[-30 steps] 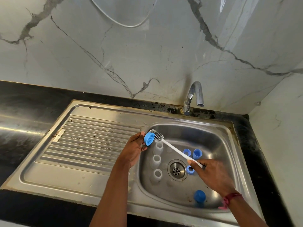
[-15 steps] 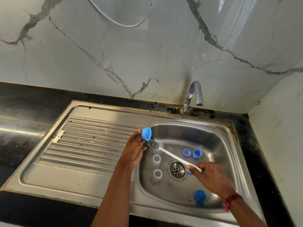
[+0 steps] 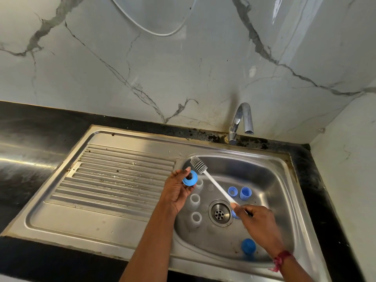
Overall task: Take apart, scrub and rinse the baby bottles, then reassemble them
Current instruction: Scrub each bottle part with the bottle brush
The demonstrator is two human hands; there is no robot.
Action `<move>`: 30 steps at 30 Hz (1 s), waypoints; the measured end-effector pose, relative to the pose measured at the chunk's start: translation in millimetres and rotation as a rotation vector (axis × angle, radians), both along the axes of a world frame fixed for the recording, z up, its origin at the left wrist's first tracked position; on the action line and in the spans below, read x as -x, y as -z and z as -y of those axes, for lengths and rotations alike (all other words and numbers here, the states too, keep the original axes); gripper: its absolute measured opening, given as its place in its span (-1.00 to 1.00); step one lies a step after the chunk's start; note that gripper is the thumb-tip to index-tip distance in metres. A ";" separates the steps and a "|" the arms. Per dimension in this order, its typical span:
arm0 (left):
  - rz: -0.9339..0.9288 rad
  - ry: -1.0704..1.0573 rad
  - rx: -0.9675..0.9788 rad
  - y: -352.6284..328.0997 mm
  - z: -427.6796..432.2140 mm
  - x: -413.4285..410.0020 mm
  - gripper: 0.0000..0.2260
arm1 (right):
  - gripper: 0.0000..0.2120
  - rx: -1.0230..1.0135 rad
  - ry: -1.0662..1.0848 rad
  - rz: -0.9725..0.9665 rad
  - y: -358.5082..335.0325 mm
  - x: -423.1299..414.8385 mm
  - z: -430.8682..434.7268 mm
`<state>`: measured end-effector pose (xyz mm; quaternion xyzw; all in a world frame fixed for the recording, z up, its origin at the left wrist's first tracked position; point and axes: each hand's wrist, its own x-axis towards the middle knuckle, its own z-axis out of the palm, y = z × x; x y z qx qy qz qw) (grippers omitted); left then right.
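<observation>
Three clear bottles [image 3: 195,200] stand upright, mouths up, in a column down the left side of the sink basin [image 3: 270,180], left of the drain [image 3: 219,213]. Left hand [image 3: 176,193] is over the basin's left edge, thumb and fingers pinching a blue collar ring [image 3: 189,178] by its rim, hole facing the camera. Right hand [image 3: 259,222] is over the basin right of the drain, fingers curled round the lower end of the white handle of the brush [image 3: 216,185]. Handle runs up-left across the basin. Bristle head [image 3: 199,164] sits just beside the ring's upper right edge; cannot tell if they touch.

Loose blue parts on the basin floor:
- second ring [image 3: 232,191] and open cap [image 3: 245,193], side by side right of the handle
- blue piece [image 3: 235,215], mostly hidden under the right hand's fingers
- domed cap [image 3: 248,246], near the front wall by the right wrist

Red thread [image 3: 281,259] is round the right wrist. Tap [image 3: 241,121] is at the back rim, spout pointing down toward the basin. Ribbed drainboard [image 3: 122,176] is left of the basin, with black counter [image 3: 30,129] around the sink. Grey-veined marble wall [image 3: 183,78] is behind, and a white cable [image 3: 154,32] loops across its top.
</observation>
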<state>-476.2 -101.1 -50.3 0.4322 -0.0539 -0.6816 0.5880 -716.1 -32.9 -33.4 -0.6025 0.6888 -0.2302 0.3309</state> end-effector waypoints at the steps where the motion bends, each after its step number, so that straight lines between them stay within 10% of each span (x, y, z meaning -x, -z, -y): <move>1: -0.057 0.005 -0.012 0.4 -0.6 2.8 -0.78 | -0.39 -0.018 -0.003 -0.026 2.6 -1.1 -0.7; 14: -0.291 -0.064 -0.067 3.8 8.4 19.2 -0.76 | -0.50 0.024 -0.018 -0.077 5.7 3.4 -14.0; 30: -0.019 -0.275 -0.074 2.2 14.0 18.0 -0.60 | -0.60 0.061 -0.055 -0.203 4.1 -8.3 -6.3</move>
